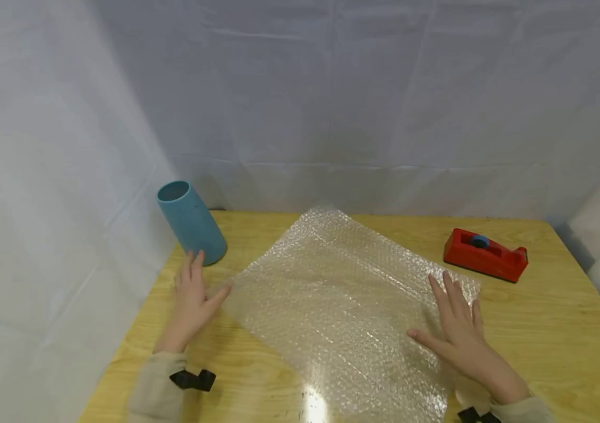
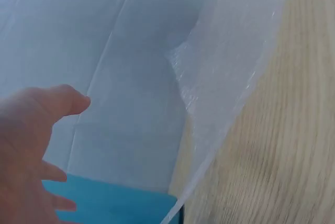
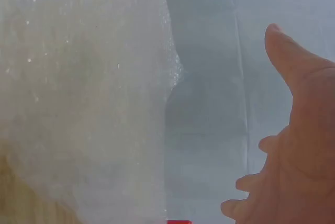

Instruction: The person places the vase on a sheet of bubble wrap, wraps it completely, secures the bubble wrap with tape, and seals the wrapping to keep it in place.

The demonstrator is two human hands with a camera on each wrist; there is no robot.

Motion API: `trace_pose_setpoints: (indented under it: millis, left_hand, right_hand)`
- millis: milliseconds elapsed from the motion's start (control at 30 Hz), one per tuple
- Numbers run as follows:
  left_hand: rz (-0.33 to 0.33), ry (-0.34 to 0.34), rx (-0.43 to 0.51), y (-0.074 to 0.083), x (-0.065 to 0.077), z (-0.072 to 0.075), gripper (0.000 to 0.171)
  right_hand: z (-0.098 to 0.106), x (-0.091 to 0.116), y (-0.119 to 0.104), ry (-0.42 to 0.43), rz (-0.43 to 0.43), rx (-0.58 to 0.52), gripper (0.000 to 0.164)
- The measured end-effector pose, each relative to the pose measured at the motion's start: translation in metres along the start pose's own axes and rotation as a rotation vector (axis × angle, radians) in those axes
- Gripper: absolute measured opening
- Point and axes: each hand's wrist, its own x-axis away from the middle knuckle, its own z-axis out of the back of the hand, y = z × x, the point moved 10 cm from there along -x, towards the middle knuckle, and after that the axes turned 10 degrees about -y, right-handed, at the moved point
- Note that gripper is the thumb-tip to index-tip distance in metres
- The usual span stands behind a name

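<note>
A sheet of clear bubble wrap [image 1: 331, 305] lies spread on the wooden table, one corner toward the back edge. My left hand [image 1: 192, 305] is over the table at the sheet's left corner, fingers spread toward the base of a blue cylinder [image 1: 194, 226] with an open top. In the left wrist view, the thumb stands apart from the bubble wrap [image 2: 235, 51], and the cylinder [image 2: 115, 200] shows past the fingers. My right hand [image 1: 458, 335], fingers extended and apart, is above the right part of the sheet. Neither hand holds anything.
A red tape dispenser [image 1: 485, 255] with a blue-centred roll stands at the back right of the table [image 1: 559, 329]. White cloth [image 1: 331, 106] hangs behind the table and along both sides. Dark wrist straps [image 1: 192, 380] sit at the sleeves.
</note>
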Motion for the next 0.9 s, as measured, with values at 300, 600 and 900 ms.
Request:
trace_pose_setpoints:
  millis: [300, 600, 900]
  left_hand:
    - [0.335, -0.155, 0.163, -0.045, 0.020, -0.010, 0.099]
    - [0.458, -0.220, 0.682, -0.062, 0.037, -0.050, 0.088]
    - [0.407, -0.317, 1.135, -0.034, 0.055, -0.095, 0.056]
  right_hand:
    - [0.002, -0.008, 0.023, 0.083, -0.016, -0.032, 0.102]
    - [0.000, -0.016, 0.068, 0.061, -0.159, -0.022, 0.090]
    - [-0.002, -0.016, 0.092, -0.013, -0.266, -0.167, 0.085]
